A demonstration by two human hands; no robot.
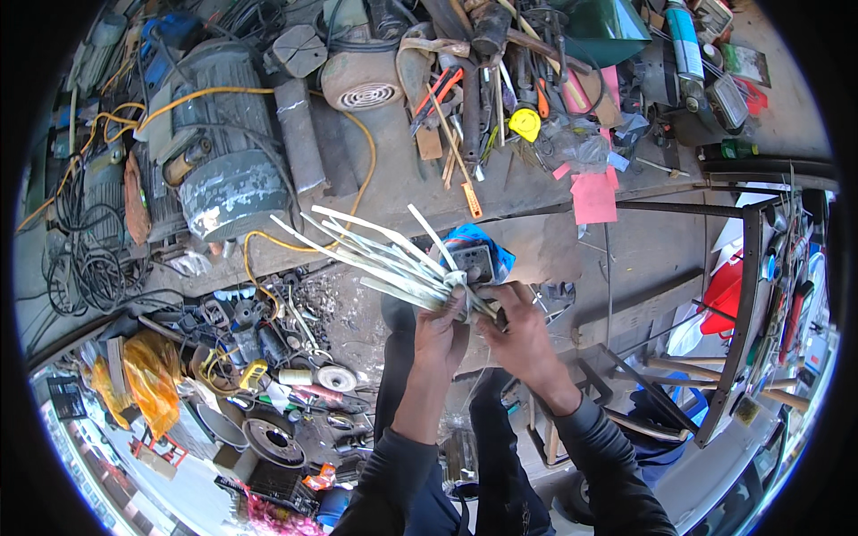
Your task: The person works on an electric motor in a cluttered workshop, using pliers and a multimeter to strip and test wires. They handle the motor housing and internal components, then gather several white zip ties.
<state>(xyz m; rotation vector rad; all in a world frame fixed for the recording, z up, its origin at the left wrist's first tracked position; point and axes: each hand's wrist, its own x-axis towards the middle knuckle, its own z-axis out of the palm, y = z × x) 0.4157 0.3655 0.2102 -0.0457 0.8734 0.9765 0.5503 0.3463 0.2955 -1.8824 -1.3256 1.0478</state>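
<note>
A bundle of long, pale, narrow strips or sleeves (pixel 385 258) is gathered in front of me, its loose ends fanning out to the upper left. Around its gathered end sits a pale knot or wrap (pixel 456 279). My left hand (pixel 439 328) grips the bundle just below this wrap, thumb on top. Close beside it, the fingers of my right hand (pixel 519 331) pinch the short tail end of the bundle. Behind the hands lie a grey metal box (pixel 474 260) and a blue plastic wrapper (pixel 501 258), both partly hidden.
On the workbench (pixel 409 191) stand a large electric motor (pixel 231 174), a yellow tape measure (pixel 525 124), a utility knife (pixel 437 94) and pink paper (pixel 594 199). A yellow cable (pixel 370 157) crosses it. Motor parts and a pulley wheel (pixel 273 439) crowd the lower left; a metal rack (pixel 730 335) stands right.
</note>
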